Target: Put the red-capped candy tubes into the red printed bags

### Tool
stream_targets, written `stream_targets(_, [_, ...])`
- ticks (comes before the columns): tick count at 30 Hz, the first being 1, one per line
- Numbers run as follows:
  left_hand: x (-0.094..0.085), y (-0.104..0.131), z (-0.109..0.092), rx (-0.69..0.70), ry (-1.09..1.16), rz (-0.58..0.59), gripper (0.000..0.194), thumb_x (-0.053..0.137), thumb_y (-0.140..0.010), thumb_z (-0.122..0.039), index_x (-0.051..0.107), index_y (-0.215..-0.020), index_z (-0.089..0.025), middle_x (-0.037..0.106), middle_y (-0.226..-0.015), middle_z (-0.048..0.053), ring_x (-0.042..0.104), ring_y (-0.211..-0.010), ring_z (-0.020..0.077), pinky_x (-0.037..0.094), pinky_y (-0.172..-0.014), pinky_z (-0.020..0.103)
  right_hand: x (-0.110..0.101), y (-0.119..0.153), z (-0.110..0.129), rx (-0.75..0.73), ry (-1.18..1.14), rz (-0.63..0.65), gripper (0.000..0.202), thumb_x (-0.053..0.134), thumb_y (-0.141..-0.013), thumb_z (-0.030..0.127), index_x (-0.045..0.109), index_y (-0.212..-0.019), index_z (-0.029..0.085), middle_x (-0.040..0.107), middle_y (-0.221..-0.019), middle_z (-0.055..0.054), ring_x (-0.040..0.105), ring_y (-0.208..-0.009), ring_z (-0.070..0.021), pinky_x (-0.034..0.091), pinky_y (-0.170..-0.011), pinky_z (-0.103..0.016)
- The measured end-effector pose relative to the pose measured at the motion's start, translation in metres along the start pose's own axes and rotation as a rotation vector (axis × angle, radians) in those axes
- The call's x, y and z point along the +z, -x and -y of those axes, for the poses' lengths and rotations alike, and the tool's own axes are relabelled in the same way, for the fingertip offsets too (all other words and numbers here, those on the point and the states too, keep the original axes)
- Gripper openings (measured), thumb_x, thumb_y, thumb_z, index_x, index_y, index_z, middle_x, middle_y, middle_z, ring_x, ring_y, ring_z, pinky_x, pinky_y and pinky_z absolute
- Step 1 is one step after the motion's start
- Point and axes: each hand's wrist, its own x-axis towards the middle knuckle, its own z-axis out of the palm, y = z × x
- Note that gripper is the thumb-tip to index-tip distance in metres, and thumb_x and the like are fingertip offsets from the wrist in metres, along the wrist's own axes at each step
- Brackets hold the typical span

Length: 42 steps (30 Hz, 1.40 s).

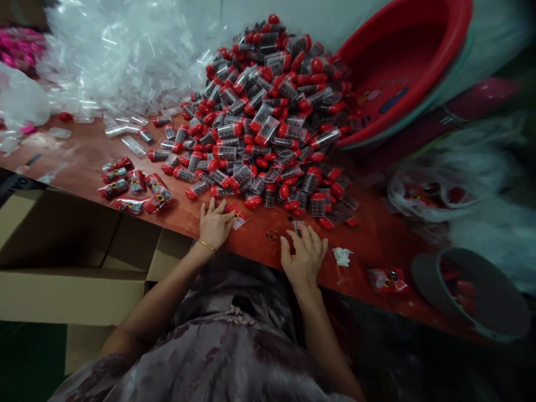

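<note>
My left hand point(214, 228) rests at the table's front edge with its fingers spread. Its thumb side touches or lies right beside a flat red printed wrapper point(238, 218). My right hand point(305, 254) is a little further right, fingers apart and slightly bent, palm down. Just beyond its fingertips is a small clear piece point(298, 225), partly hidden by the fingers. Ahead of both hands rises a large heap of clear tubes with red caps point(259, 134) and dark contents. Several filled red wrapped packets point(136, 187) lie left of my left hand.
A red basin point(456, 33) leans behind the heap at right. Clear empty tubes point(125, 61) pile up at back left. An open cardboard box point(71, 290) stands below the table edge. A grey round container point(494, 296), a red packet point(388, 280) and crumpled white scrap point(342, 257) are at right.
</note>
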Motion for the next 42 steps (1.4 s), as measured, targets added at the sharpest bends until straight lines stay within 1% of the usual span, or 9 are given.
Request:
stream_targets(3, [0.002, 0.001, 0.001, 0.007, 0.011, -0.037, 0.025, 0.056, -0.084, -0.034, 0.071, -0.102, -0.027, 0.057, -0.129, 0.010, 0.035, -0.133, 0.0330, 0.023, -0.108, 0.056, -0.003, -0.008, 0.015, 0.012, -0.149, -0.018, 0.018, 0.052, -0.087, 0.028, 0.065, -0.098, 0.020, 0.067, -0.109, -0.010, 0.056, -0.106, -0.0270, 0.035, -0.098, -0.049])
stream_targets(7, [-0.003, 0.007, -0.012, 0.024, 0.085, -0.141, 0.025, 0.056, -0.083, -0.037, 0.071, -0.100, -0.027, 0.057, -0.129, 0.011, 0.039, -0.131, 0.0322, 0.023, -0.108, 0.056, 0.004, -0.019, 0.043, 0.178, -0.567, 0.153, 0.026, 0.051, -0.088, 0.034, 0.063, -0.104, 0.017, 0.068, -0.094, -0.010, 0.061, -0.085, -0.0199, 0.048, -0.079, -0.034])
stream_targets(12, [-0.016, 0.015, -0.039, 0.102, 0.278, -0.216, 0.027, 0.061, -0.080, -0.031, 0.069, -0.106, -0.029, 0.052, -0.134, 0.007, 0.035, -0.134, 0.0291, 0.015, -0.112, 0.052, 0.017, -0.033, 0.061, 0.431, -0.961, 0.299, 0.031, 0.050, -0.086, 0.043, 0.065, -0.086, 0.016, 0.067, -0.075, -0.003, 0.058, -0.065, -0.0144, 0.046, -0.061, -0.025])
stream_targets(15, [-0.016, 0.018, -0.051, -0.090, 0.670, -0.140, 0.038, 0.066, -0.075, -0.035, 0.067, -0.110, -0.021, 0.061, -0.123, 0.009, 0.052, -0.119, 0.0279, 0.034, -0.105, 0.044, 0.016, -0.036, 0.059, 0.458, -0.936, 0.214, 0.036, 0.046, -0.087, 0.042, 0.060, -0.067, 0.016, 0.059, -0.060, 0.000, 0.052, -0.056, -0.0118, 0.041, -0.055, -0.023])
stream_targets(20, [-0.010, 0.020, -0.067, -0.544, 1.407, 0.130, 0.040, 0.080, -0.053, -0.044, 0.071, -0.075, -0.012, 0.071, -0.076, 0.007, 0.064, -0.067, 0.0162, 0.052, -0.067, 0.028, 0.013, -0.028, 0.057, 0.406, -0.766, 0.112, 0.036, 0.041, -0.089, 0.037, 0.049, -0.060, 0.018, 0.051, -0.055, 0.002, 0.046, -0.055, -0.0107, 0.037, -0.055, -0.023])
stream_targets(25, [-0.014, 0.018, -0.073, -0.784, 1.543, 0.169, 0.043, 0.087, -0.041, -0.033, 0.067, -0.073, -0.012, 0.070, -0.076, 0.005, 0.063, -0.065, 0.0130, 0.051, -0.060, 0.023, 0.014, -0.022, 0.062, 0.317, -0.752, 0.118, 0.030, 0.038, -0.092, 0.030, 0.054, -0.069, 0.017, 0.058, -0.066, -0.002, 0.053, -0.064, -0.0130, 0.042, -0.062, -0.025])
stream_targets(29, [-0.019, 0.009, -0.064, -0.776, 1.530, 0.164, 0.040, 0.086, -0.044, -0.032, 0.064, -0.070, -0.012, 0.068, -0.068, 0.002, 0.062, -0.061, 0.0112, 0.050, -0.060, 0.022, -0.003, -0.030, 0.033, 0.116, -0.699, 0.193, 0.024, 0.039, -0.091, 0.021, 0.062, -0.095, 0.016, 0.065, -0.092, -0.007, 0.059, -0.090, -0.0163, 0.047, -0.082, -0.029])
stream_targets(36, [-0.028, 0.001, -0.063, -0.788, 1.552, 0.304, 0.034, 0.084, -0.052, -0.031, 0.063, -0.072, -0.013, 0.070, -0.074, 0.004, 0.064, -0.066, 0.0134, 0.051, -0.066, 0.026, -0.031, -0.052, -0.075, -0.227, -0.029, 0.496, 0.049, 0.043, -0.080, 0.002, 0.060, -0.120, 0.026, 0.047, -0.136, -0.008, 0.039, -0.124, -0.0264, 0.037, -0.098, -0.046])
stream_targets(42, [-0.028, 0.006, -0.072, -0.818, 1.569, 0.385, 0.032, 0.083, -0.054, -0.033, 0.063, -0.070, -0.013, 0.070, -0.074, 0.004, 0.064, -0.066, 0.0129, 0.050, -0.066, 0.025, -0.025, -0.039, -0.079, -0.374, -0.037, 0.530, 0.026, 0.054, -0.086, 0.021, 0.062, -0.110, 0.021, 0.055, -0.129, -0.009, 0.040, -0.124, -0.0263, 0.032, -0.102, -0.046])
